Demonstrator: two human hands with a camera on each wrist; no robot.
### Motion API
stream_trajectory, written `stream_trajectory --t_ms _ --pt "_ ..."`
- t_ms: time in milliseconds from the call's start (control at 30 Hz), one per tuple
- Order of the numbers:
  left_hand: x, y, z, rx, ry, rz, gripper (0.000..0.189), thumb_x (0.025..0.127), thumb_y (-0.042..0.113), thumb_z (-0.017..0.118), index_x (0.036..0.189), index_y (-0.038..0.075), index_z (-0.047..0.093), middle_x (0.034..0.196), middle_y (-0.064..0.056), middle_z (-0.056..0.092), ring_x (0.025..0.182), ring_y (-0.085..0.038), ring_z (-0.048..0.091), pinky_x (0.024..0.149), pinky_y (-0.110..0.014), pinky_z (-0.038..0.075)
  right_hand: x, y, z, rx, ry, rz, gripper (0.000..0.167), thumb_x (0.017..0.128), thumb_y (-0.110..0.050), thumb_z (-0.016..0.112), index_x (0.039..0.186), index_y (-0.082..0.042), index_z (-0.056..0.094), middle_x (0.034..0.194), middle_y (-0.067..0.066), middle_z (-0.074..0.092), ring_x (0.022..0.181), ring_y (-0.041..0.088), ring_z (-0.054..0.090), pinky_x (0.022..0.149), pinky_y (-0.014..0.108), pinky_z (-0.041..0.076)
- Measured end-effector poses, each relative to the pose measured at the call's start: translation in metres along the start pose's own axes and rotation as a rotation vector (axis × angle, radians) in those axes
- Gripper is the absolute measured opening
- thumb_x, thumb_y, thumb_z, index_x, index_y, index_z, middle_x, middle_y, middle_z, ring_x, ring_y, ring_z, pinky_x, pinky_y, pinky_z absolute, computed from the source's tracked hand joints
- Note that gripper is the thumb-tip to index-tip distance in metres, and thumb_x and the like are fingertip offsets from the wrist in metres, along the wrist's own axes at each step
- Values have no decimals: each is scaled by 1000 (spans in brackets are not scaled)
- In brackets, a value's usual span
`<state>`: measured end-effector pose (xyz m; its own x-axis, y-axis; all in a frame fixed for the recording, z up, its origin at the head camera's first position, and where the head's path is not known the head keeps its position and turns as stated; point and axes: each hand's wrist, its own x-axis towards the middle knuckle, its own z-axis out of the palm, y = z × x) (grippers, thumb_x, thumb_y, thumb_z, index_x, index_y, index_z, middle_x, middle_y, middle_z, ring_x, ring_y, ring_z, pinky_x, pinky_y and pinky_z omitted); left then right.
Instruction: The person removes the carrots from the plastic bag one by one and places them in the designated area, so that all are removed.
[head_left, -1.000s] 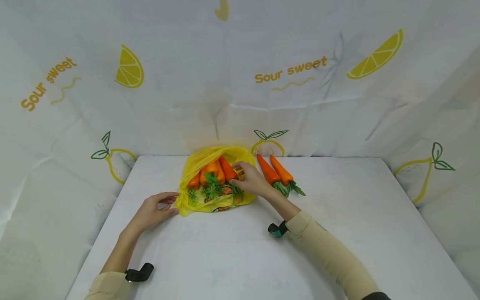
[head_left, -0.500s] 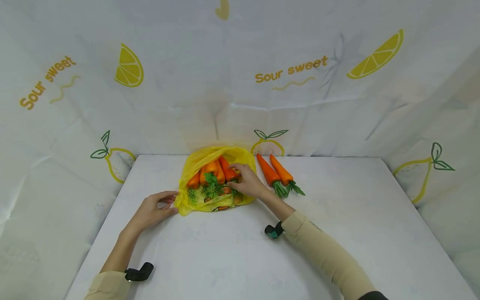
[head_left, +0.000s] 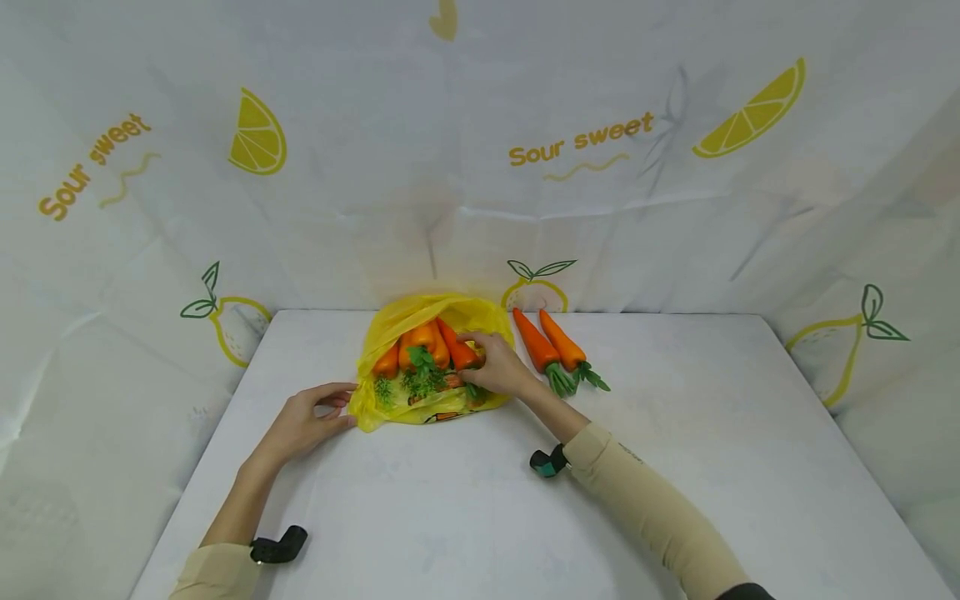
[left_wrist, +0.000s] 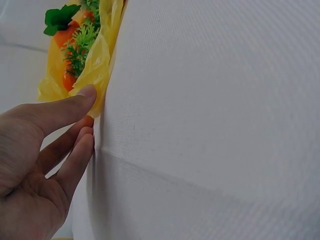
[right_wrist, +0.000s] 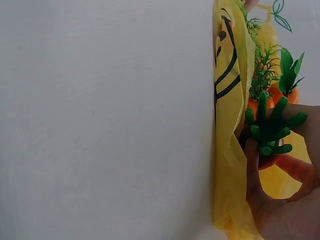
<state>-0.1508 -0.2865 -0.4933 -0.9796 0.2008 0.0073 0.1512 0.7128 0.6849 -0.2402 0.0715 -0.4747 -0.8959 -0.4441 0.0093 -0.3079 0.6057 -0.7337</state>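
A yellow plastic bag (head_left: 390, 321) lies on its side at the back of the table, its mouth facing the front. Inside are several orange carrots and an orange bell pepper (head_left: 418, 340); leafy green tops (head_left: 424, 377) stick out at the opening. My left hand (head_left: 303, 423) pinches the left edge of the bag between thumb and fingers. Reaching into the right side of the mouth, my right hand (head_left: 498, 367) grips a carrot (head_left: 459, 350) near its leafy end. In the right wrist view its stubby green top (right_wrist: 272, 127) shows between thumb and fingers.
Two more carrots (head_left: 534, 340) lie side by side just right of the bag, tops toward the front. A white cloth with lemon prints (head_left: 450, 192) hangs behind the white table (head_left: 420, 517).
My right hand has shifted slightly left and toward the front, and the carrot in it has moved a little the same way. My left hand stays at the bag's edge.
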Motion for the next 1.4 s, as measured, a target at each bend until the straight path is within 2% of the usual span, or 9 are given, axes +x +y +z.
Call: stream_trajectory --t_ms 100,167,267,500,733,1067,1400 --pt "0 0 0 -2 2 4 53 94 24 87 141 7 71 124 -14 79 116 -33 75 92 -29 62 -2 -1 -3 10 -15 6 62 97 -16 80 155 -10 58 132 21 71 117 35 64 87 40 55" --pt "-1 0 0 -3 2 7 52 94 25 87 140 6 71 124 -14 79 116 -33 75 90 -23 60 -4 -2 -5 12 -17 16 61 97 -18 79 154 -12 58 136 20 71 119 35 69 92 43 60" --pt "0 0 0 -3 -2 10 53 94 25 87 140 6 71 124 -15 79 117 -34 75 88 -20 59 -7 -3 -8 13 -16 33 60 98 -22 79 154 -16 58 142 19 69 125 37 69 99 49 61" --pt "0 0 -1 -10 -7 9 52 95 25 86 141 5 71 125 -15 78 117 -33 75 91 -25 61 -13 -1 -16 38 -24 2 57 98 -21 79 152 -14 60 146 20 67 129 39 68 105 52 61" --pt "-1 1 -1 -13 -4 19 51 94 23 86 140 5 71 124 -15 79 116 -33 75 89 -26 62 -24 -3 -27 76 -57 -29 57 99 -20 79 151 -12 59 146 24 66 126 43 70 103 51 63" --pt "0 1 0 -6 3 17 50 95 21 86 140 7 71 124 -14 79 115 -32 74 89 -26 62 -39 -10 -43 115 -87 -50 57 97 -19 78 151 -13 61 154 19 61 130 40 66 109 54 59" --pt "0 0 0 1 9 18 49 94 21 87 139 6 72 123 -14 79 114 -32 75 89 -26 62 -59 -9 -57 126 -78 -79 55 97 -22 79 149 -11 62 147 21 66 125 42 68 106 56 60"
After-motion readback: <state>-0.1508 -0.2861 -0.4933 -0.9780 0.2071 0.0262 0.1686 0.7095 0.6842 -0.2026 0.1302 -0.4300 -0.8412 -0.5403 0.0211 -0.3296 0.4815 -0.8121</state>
